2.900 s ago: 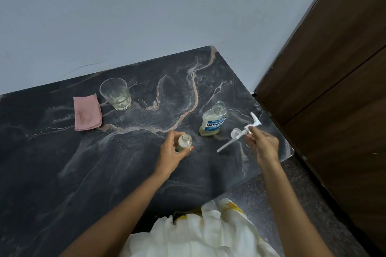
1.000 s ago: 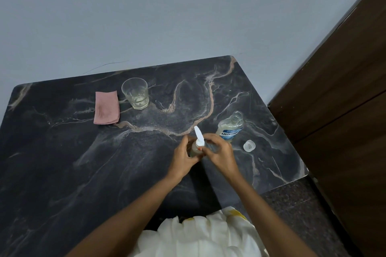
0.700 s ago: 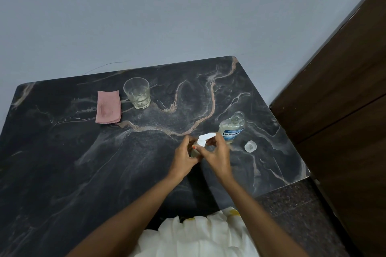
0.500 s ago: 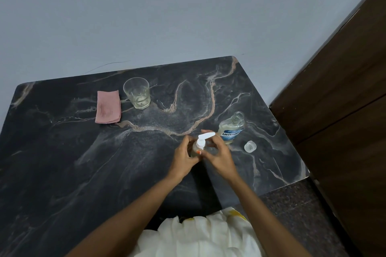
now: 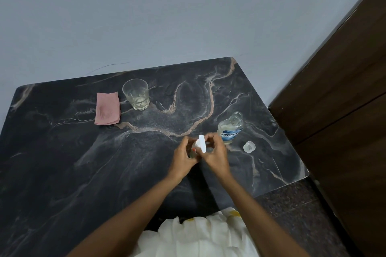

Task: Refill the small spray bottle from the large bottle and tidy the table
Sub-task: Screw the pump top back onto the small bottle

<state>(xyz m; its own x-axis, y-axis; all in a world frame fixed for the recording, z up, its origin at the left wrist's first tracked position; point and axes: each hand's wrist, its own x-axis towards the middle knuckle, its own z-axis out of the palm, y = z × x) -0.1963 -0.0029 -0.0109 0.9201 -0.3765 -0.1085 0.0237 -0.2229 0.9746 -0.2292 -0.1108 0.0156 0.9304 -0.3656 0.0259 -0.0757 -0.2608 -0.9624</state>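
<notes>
The small spray bottle stands on the dark marble table, mostly hidden between my hands. My left hand grips its clear body. My right hand pinches the white spray head seated on the bottle's neck, nozzle pointing toward me. The large mouthwash bottle, clear with a blue label and pale liquid, stands uncapped just right of my hands. Its clear cap lies on the table to the right of it.
A clear drinking glass holding a little liquid and a folded pink cloth sit at the back left. The table's right edge runs beside a brown wooden door. A grey wall rises behind the table.
My right hand brought the spray head from the right onto the small bottle and has been turning it; the nozzle has swung from pointing right to pointing toward me.
</notes>
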